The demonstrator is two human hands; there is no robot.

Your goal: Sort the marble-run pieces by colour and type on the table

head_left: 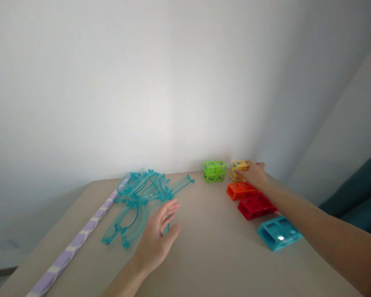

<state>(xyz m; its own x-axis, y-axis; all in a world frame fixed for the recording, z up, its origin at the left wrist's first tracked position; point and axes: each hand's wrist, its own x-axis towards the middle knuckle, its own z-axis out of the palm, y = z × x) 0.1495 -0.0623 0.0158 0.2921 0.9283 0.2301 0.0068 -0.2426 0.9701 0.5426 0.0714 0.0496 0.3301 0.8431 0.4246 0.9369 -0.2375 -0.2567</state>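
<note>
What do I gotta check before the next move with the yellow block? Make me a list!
1. Right hand at the yellow block: ok, its fingers touch it.
2. Firm grip on it: cannot tell, the hand hides part of the block.
3. Left hand free: ok, it is open and holds nothing.
4. Green block apart from the yellow one: ok, a gap shows.
5. Turquoise plastic pieces sorted neatly: not ok, they lie in a jumbled heap.

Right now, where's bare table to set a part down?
Middle of the table, between left hand and red block, back to the green block; also near side, in front of the blue block. Crowded: left, with teal track pieces; back right, where the right hand is on the yellow block behind the orange block.
</note>
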